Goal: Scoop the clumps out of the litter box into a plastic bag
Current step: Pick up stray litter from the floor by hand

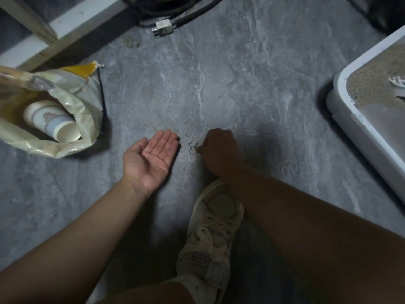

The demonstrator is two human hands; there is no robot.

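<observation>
The spilled litter grains (192, 145) lie on the grey floor (219, 73) in a small scatter, directly between my two hands and touching the knuckle side of my right hand (221, 148). That grip is curled tight with its fingertips down at the grains; it seems to be pinching or raking at them, but I cannot tell whether anything is actually held inside. My left hand (153, 154) lies just beside the scatter on its other side, released and palm up, fingers straight and together, its edge against the floor like a pan waiting for a sweep. So the coming move, as I judge it, runs leftward: from my right grip across the grains into the open palm. Both hands are about equally near, the right slightly closer. From the palm the load must then travel further left and away from me to the plastic bag (83, 119), which sits open-mouthed with a paper cup (52, 121) inside. The litter box (359, 126) stands well apart on the opposite side, at my right, with the scoop (397, 83) resting in its sand. My shoe (210, 233) is planted just behind my right wrist.
</observation>
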